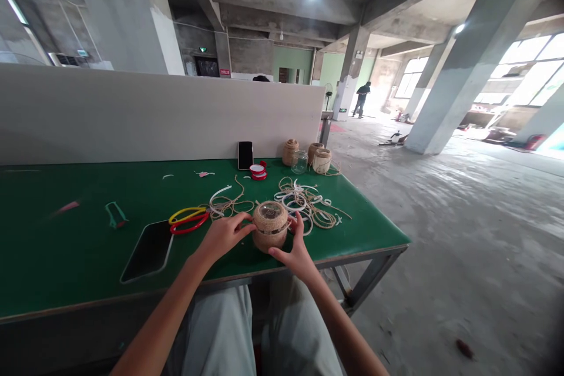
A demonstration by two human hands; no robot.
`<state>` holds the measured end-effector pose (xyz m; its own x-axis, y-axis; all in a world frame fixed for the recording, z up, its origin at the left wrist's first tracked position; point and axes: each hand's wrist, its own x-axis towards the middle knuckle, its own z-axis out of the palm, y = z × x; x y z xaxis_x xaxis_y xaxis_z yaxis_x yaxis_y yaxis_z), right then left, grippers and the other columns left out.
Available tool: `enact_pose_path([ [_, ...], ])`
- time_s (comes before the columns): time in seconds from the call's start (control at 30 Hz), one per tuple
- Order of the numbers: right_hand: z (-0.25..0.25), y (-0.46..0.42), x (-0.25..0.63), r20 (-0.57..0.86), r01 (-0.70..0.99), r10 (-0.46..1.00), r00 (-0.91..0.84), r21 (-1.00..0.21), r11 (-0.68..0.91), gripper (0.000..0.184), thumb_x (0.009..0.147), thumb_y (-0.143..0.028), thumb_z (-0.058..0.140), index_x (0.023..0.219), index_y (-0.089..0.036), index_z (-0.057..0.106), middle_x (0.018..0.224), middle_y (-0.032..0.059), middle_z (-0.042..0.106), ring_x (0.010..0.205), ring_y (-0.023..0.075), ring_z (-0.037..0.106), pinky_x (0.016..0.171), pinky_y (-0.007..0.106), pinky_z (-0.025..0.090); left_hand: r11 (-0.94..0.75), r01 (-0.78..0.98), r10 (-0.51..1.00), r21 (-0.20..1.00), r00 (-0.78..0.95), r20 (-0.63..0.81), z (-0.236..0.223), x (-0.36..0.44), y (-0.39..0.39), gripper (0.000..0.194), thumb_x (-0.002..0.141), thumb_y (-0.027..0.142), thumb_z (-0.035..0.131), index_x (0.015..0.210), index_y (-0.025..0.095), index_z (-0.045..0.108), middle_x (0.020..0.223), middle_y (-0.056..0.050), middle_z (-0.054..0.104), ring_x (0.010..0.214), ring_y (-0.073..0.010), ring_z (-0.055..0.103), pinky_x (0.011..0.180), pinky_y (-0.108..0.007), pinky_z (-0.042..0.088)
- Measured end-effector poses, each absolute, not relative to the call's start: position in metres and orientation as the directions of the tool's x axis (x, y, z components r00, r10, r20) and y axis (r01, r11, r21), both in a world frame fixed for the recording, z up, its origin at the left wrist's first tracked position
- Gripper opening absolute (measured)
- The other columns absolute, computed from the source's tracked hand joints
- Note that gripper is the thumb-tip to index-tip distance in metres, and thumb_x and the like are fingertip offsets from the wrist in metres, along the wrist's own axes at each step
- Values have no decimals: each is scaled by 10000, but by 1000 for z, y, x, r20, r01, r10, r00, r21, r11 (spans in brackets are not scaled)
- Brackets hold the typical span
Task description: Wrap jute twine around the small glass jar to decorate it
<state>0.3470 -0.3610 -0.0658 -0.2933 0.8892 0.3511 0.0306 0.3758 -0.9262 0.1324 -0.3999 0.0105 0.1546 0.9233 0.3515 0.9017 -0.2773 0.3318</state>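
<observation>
A glass jar [270, 239] wrapped in brown twine stands upright near the front edge of the green table. A narrow band of bare glass shows round its middle, and its top looks open. My left hand [225, 238] grips the jar's left side with thumb and fingertips. From the right, my right hand [300, 254] curves round it, thumb low at the front and fingers on the far side, partly hidden. Loose brown twine [229, 207] lies behind my left hand. Tangled twine and white cord [311, 202] lie just beyond my right hand.
Red-and-yellow-handled scissors [189, 219] and a phone [148, 251] lie to the left, beside a green tool [116, 215]. At the back are another phone [245, 155], red tape rolls [258, 171], a bare glass jar [299, 162] and several wrapped jars [322, 161]. A white partition [158, 114] stands behind.
</observation>
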Motion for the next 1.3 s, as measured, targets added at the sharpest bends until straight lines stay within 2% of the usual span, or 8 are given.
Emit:
enact_pose_path([
  [0.13,-55,-365,341,271,96,907,-323,-944,316,1025,612,-336,775,1394,-204,125,1309,123,450,1238,275,441,1071,434,315,-299,898,910,322,167,378,10,133,-400,378,888,526,418,965,209,611,633,10,651,541,-150,596,507,-219,347],
  [0.3,-46,-354,346,333,73,851,-407,-916,394,759,625,-298,771,1260,-211,363,1247,80,522,1189,253,487,1042,391,358,-304,900,905,311,171,389,10,131,-402,373,881,532,434,962,210,605,637,10,658,543,-149,602,509,-214,355],
  [0.5,-44,-337,352,369,19,777,-510,-899,439,799,613,-292,788,1297,-209,383,1297,79,514,1229,255,465,1065,388,339,-307,927,893,214,203,401,11,127,-399,397,884,543,425,936,196,611,622,8,655,522,-140,589,515,-218,335],
  [0.7,-45,-331,361,306,14,711,-633,-914,405,819,712,-299,694,1410,-210,275,1432,79,399,1349,243,333,1132,410,240,-329,927,876,181,228,426,10,129,-399,377,903,512,413,929,204,628,694,-7,691,592,-152,628,540,-219,348],
  [0.83,-55,-351,356,313,228,818,-483,-857,462,1056,630,-356,753,1460,-171,127,1510,138,227,1406,309,178,1147,484,158,-326,926,876,190,220,429,7,130,-400,351,908,484,425,924,203,636,725,-14,704,627,-161,647,551,-220,363],
  [0.93,-63,-368,342,347,421,894,-282,-793,440,1174,550,-419,800,1455,-119,116,1487,208,230,1387,369,186,1128,526,175,-322,926,875,197,211,436,7,129,-401,351,908,481,425,905,205,641,727,-11,704,624,-154,644,549,-218,367],
  [1.17,-60,-373,313,412,461,906,-95,-789,406,994,543,-413,792,1353,-124,295,1320,219,443,1245,395,412,1031,518,343,-319,938,856,137,223,466,8,127,-401,379,920,487,396,869,197,634,696,-10,696,613,-143,641,539,-213,354],
  [1.3,-59,-370,310,403,450,913,-65,-805,387,932,564,-400,774,1329,-135,311,1286,200,481,1220,368,446,1015,480,367,-325,941,833,90,241,498,4,123,-402,373,922,484,394,866,198,626,684,-9,686,610,-139,639,532,-214,344],
])
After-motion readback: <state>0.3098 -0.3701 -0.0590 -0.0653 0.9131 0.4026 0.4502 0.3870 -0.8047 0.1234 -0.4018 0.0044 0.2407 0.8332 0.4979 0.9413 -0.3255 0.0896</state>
